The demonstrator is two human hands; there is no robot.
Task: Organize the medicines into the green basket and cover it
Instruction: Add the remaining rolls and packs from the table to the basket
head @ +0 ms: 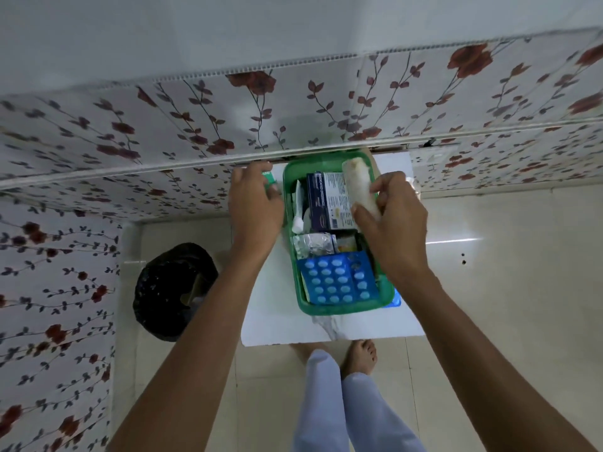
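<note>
The green basket (342, 308) stands on a small white table (277, 321). Inside lie a blue blister pack (336, 282), a silver foil strip (311, 244), a dark blue and white medicine box (328, 203) and a white spoon (297, 221). My right hand (391, 220) holds a cream bandage roll (359, 184) over the basket's far right side. My left hand (254, 203) is beside the basket's left wall, fingers curled around a small green packet (270, 181) on the table. A blue item (394, 300) peeks out under the basket's near right corner.
A black bin (173, 288) sits on the tiled floor left of the table. Floral-patterned walls (130, 132) run behind and to the left. My legs and bare feet (360, 355) are under the table's near edge.
</note>
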